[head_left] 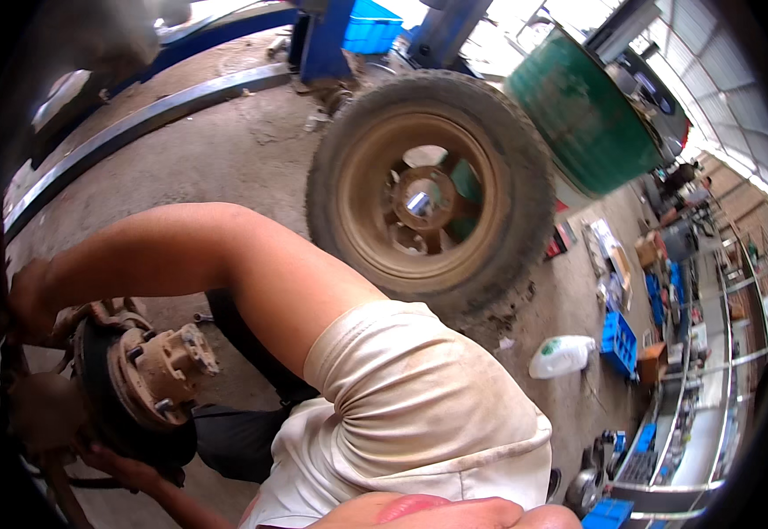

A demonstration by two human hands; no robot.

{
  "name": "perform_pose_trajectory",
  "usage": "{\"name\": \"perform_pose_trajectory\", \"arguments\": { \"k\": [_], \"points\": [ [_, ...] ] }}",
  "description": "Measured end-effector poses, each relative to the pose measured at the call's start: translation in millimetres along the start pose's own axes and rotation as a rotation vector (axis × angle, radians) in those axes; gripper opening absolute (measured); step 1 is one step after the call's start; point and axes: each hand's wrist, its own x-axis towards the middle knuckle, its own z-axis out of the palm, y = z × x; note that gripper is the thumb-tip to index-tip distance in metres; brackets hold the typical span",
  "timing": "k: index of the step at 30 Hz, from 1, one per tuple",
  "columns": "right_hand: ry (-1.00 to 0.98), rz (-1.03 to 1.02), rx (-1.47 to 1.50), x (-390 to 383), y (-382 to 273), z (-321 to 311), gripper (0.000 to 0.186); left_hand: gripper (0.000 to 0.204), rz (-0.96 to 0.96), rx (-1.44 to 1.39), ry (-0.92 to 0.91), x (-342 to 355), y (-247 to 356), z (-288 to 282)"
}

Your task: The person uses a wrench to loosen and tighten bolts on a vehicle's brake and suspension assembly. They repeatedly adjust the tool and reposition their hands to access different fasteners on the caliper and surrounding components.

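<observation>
Rusty metal wheel hub with studs [159,370]: bare, wheel off.
Left hand [29,304]: gripping behind hub, top.
Right hand [106,460]: beneath hub; grip unclear.
Dusty removed wheel [428,194]: on concrete floor [234,150].

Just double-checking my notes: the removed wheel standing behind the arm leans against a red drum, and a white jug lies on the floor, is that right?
Not quite. The head view shows the wheel against a green drum, not a red one. The white jug does lie on the floor.
</observation>
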Motion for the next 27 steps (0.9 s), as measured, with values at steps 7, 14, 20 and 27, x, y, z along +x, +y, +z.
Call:
{"name": "perform_pose_trajectory", "arguments": {
  "k": [7, 14, 20, 27],
  "points": [
    [-0.054, 0.366, 0.019, -77.6, 4.5, -33.2, 0.055, 0.063, -0.043, 0.016, 0.010, 8.7, -32.7, -5.4],
    [0.097, 0.572, 0.099, -177.2, 40.2, -53.5, 0.054, 0.061, 0.147, 0.130, 0.008, 8.0, -45.1, 0.8],
    [0.203, 0.549, 0.530, -212.0, 73.2, -28.3, 0.032, 0.060, 0.438, 0.321, -0.081, -6.9, -18.3, -18.7],
    [0.198, 0.769, 1.035, -200.5, 42.4, -62.6, 0.037, 0.086, 0.193, 0.021, -0.105, -10.0, 22.1, -2.7]
  ]
}}
